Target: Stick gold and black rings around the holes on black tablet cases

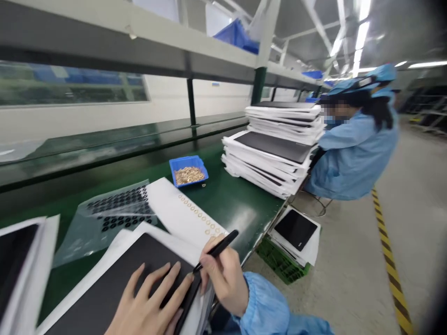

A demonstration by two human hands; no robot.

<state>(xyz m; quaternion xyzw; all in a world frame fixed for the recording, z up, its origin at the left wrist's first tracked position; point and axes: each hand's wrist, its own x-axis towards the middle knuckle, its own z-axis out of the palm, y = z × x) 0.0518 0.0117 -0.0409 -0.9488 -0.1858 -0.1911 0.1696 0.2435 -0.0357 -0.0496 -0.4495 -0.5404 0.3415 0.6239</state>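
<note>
My left hand (148,302) lies flat with fingers spread on a black panel (115,284) that rests in a white sleeve at the near edge of the green bench (233,200). My right hand (223,274) is closed on a black pen-like tool (217,250), its tip at the panel's right edge. Just beyond the tool lies a white strip (174,209) with a row of small gold rings (199,214).
A blue tray (187,170) of gold rings sits mid-bench, beside a clear sheet of black dots (115,209). Stacks of sleeved panels (275,153) stand at the right. A co-worker in blue (356,144) sits beyond them. More panels (296,230) top a green crate (279,263) on the floor.
</note>
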